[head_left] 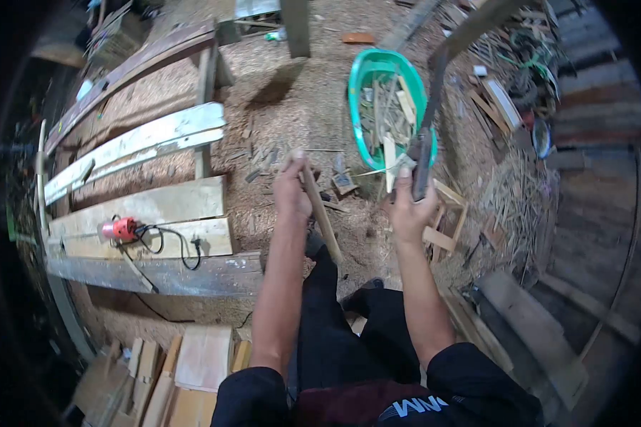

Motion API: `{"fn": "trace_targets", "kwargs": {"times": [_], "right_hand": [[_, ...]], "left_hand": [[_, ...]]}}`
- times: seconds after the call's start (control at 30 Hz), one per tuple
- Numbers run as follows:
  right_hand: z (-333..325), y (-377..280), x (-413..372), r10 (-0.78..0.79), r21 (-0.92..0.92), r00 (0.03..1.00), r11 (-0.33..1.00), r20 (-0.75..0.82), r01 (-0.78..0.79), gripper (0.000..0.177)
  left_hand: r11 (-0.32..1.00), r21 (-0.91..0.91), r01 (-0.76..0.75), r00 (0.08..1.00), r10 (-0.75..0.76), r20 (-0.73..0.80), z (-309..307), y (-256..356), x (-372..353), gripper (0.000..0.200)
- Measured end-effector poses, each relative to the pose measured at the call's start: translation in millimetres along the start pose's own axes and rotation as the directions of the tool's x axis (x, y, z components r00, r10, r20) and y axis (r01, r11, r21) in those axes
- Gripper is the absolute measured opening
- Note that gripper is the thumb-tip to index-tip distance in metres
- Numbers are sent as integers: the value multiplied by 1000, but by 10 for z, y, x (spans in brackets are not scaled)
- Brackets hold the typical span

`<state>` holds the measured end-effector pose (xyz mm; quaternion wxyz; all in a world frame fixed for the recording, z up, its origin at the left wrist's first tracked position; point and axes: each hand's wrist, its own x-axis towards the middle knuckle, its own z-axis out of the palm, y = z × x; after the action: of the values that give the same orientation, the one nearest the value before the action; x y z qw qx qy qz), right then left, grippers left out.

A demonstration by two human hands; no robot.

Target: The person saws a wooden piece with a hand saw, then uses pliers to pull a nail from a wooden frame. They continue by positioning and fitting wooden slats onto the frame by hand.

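My left hand (292,191) is closed around a narrow wooden strip (322,213), which slants down toward my legs. My right hand (412,210) grips a long dark blade-like tool (423,156) that points up and away from me. Beside the right thumb, a pale splintered wood piece (389,162) overlaps the rim of a green plastic tub (354,107). Scraps of wood fill much of that tub. A small wooden frame (457,226) lies just below and right of the right hand.
On the left, a red corded power tool (120,229) rests on a plank bench (142,206). Wood offcuts (149,363) are stacked at lower left. Several thin sticks (509,188) are heaped to the right. Shavings cover the floor (263,107).
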<state>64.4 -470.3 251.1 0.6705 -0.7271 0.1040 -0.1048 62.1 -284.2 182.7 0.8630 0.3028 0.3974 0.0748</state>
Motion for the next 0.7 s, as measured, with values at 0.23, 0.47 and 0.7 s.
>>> {"fn": "trace_targets", "kwargs": {"times": [0.23, 0.47, 0.7], "right_hand": [[-1769, 576, 77, -52, -218, 983, 976, -177, 13, 22], [-3052, 617, -731, 120, -379, 976, 908, -180, -181, 26], [-3967, 1024, -1412, 189, -201, 928, 944, -320, -261, 24]], "left_hand": [[982, 143, 128, 953, -161, 255, 422, -1177, -574, 19], [983, 68, 173, 906, -186, 380, 756, -2458, -1432, 23], [980, 68, 186, 976, -193, 99, 494, -3499, -1928, 20]]}}
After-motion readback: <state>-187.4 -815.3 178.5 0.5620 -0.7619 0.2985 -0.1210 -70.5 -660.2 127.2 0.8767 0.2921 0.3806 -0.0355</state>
